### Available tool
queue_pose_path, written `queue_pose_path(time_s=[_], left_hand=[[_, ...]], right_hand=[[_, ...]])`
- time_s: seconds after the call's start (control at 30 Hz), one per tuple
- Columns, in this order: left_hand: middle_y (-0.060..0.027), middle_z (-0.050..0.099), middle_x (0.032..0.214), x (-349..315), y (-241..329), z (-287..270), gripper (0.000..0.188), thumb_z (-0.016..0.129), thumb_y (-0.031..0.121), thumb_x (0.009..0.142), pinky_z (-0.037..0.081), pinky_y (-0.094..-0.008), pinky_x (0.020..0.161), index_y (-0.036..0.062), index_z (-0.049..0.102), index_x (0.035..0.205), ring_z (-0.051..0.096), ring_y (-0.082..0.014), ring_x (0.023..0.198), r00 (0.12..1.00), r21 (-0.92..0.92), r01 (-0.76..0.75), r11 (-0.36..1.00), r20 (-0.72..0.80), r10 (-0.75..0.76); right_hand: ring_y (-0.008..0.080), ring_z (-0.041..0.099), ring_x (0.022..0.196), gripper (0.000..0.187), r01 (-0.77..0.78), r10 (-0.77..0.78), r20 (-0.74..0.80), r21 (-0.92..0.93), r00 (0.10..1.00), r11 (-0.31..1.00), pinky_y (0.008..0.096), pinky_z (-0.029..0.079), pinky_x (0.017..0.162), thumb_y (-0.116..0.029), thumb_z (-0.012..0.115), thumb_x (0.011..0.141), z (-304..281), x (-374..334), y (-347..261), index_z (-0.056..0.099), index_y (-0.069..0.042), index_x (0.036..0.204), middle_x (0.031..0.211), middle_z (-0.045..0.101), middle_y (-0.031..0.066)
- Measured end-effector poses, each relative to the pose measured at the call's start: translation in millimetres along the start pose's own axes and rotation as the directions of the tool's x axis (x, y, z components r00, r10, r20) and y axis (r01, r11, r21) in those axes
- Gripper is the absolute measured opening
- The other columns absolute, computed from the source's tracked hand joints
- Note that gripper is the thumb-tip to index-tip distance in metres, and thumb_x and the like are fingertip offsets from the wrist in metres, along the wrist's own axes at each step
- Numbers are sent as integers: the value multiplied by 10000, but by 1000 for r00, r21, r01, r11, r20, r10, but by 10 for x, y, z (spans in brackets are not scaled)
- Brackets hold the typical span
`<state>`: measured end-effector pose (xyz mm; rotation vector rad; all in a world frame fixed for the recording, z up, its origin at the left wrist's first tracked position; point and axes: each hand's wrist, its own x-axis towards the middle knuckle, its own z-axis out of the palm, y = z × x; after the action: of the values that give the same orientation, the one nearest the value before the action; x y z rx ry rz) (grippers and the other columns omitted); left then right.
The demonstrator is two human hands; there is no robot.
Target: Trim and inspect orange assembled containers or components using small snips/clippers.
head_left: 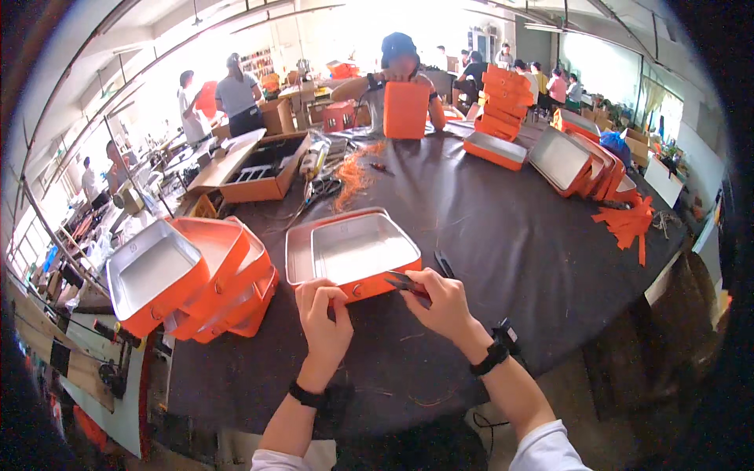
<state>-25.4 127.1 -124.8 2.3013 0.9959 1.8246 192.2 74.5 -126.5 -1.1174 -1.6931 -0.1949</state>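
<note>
Fingers (320, 289) of the left hand (327, 330) are curled, thumb drawn close to the forefinger, at the near left part of an open orange case (379, 286). Whether they pinch the rim or something finer cannot be told. Fingers of the right hand (446, 304) are pressed together around small dark snips (402, 282), the tips of which lie at the near right part of the same case. A dark band sits on each wrist.

Case position: on the dark counter (495, 235), directly before the person, pale lining facing up, a small round fitting on its near wall. Just beyond the right hand lies a slim dark tool (444, 264).

Surroundings: a tilted stack of orange cases (174, 297) stands to the left. Beyond the open case are loose orange threads (350, 179) and a brown box (255, 191). Farther right, a leaning row of cases (580, 180) adjoins orange strips (628, 224). Opposite, a co-worker (355, 89) holds an orange panel or case (406, 111) upright.
</note>
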Motion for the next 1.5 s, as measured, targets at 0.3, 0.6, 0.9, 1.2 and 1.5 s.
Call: queue_pose_path(time_s=[0.3,0.6,0.9,1.2,1.5], left_hand=[[-118,654,974,-62,-80,11,180,653,-92,760,467,-412,903,46,542,795,586,-325,999,998,63,-58,996,-24,60],[-106,679,956,-100,-415,30,169,687,-107,756,502,-385,898,35,619,817,605,-321,980,977,54,214,975,-28,-212],[-119,640,995,-34,-250,-73,123,677,-32,798,448,-445,959,56,639,875,571,-342,1038,999,141,14,990,-37,-9],[-90,666,897,-14,-37,-8,140,735,-45,824,515,-379,795,44,662,903,632,-293,876,998,-27,-50,998,46,51],[-99,650,893,11,59,-41,118,716,-37,860,529,-381,747,36,668,938,638,-291,844,994,-85,-85,993,63,90]], right_hand=[[156,621,594,335,-217,211,-226,-1,951,976,311,526,568,-129,788,856,-252,74,221,620,-70,1139,728,622,62],[163,636,592,315,-185,184,-144,5,972,983,307,538,575,-152,792,848,-218,68,123,637,-73,1111,720,624,56],[228,696,662,311,-275,254,-225,-64,941,959,353,569,612,-216,761,871,-242,114,229,629,-91,1124,784,673,87],[259,707,726,336,-347,308,-288,-97,907,933,383,567,657,-197,751,876,-236,57,305,617,-75,1159,838,684,107],[321,699,833,370,-223,215,-148,-41,965,974,420,570,744,27,632,854,-84,32,55,610,-57,1214,977,659,152]])
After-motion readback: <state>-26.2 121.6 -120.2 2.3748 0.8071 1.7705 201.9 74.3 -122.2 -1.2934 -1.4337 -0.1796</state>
